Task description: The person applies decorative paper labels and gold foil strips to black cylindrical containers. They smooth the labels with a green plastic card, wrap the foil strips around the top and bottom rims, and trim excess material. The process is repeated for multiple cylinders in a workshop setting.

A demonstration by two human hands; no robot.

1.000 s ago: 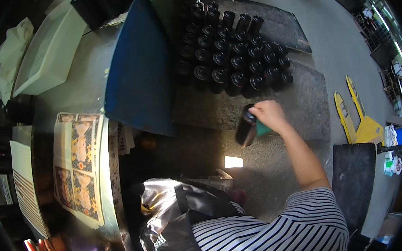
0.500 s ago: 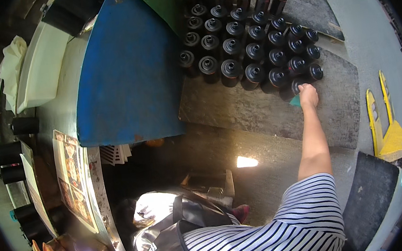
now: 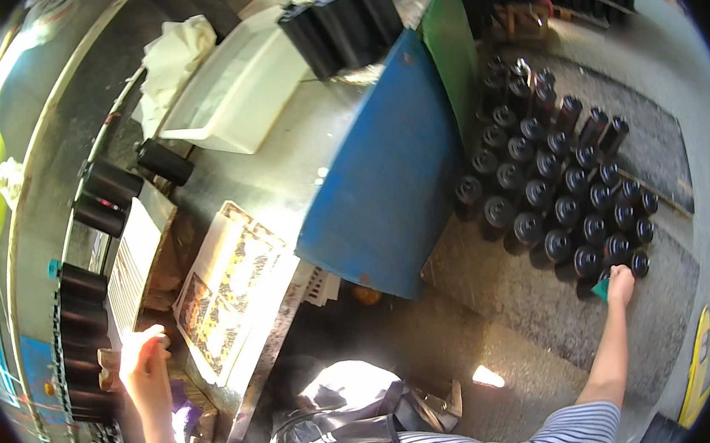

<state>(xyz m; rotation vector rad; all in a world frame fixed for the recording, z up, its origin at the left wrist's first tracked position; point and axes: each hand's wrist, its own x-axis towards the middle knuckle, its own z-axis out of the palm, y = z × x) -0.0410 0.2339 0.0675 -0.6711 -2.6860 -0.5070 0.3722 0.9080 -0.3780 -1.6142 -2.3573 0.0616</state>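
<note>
- Far left of the blue panel (image 3: 369, 186): dark cylinders (image 3: 87, 324) lying in a row, with a striped sheet (image 3: 134, 255) just beside them.
- Left of the panel, toward the body: left hand (image 3: 146, 361), raised near those cylinders, loosely bent at the fingers; cannot tell whether pinching anything.
- Just left of the panel: table (image 3: 298, 159), bearing printed sheets (image 3: 237, 284) and, farther back, a white tub (image 3: 231, 88).
- Right of the panel: black canisters (image 3: 540, 193), upright in close rows on a dark board (image 3: 483, 260).
- Well right of the panel, at the near corner of those rows: right hand (image 3: 621, 285), grip closed around the top of a held canister (image 3: 587, 287), with a green cloth (image 3: 602, 290) at the fingers.
- Step in hand, by judgement: standing the held canister among the others; base too hidden to confirm contact.
- Next move, by judgement: steady it upright, loosen the grip, lift clear without tipping neighbours.
</note>
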